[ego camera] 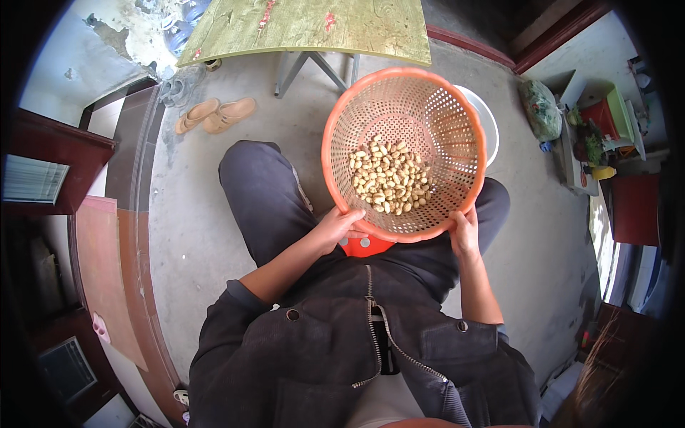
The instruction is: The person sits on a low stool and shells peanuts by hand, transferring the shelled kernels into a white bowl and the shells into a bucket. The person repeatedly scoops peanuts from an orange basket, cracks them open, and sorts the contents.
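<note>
An orange plastic colander basket is held tilted over my lap, its open top facing me. Unshelled peanuts lie gathered in its lower part. My left hand grips the near rim at its left, with the thumb over the edge. At the right of the near rim my right hand is closed on it too. Behind the basket, at its right, part of a white round rim shows; the rest of that thing is hidden. Something red with pale dots sits beneath the near rim, mostly covered.
A wood-patterned table on metal legs stands ahead. Tan slippers lie on the concrete floor at the left. To the right are a filled plastic bag and a shelf with greens and containers.
</note>
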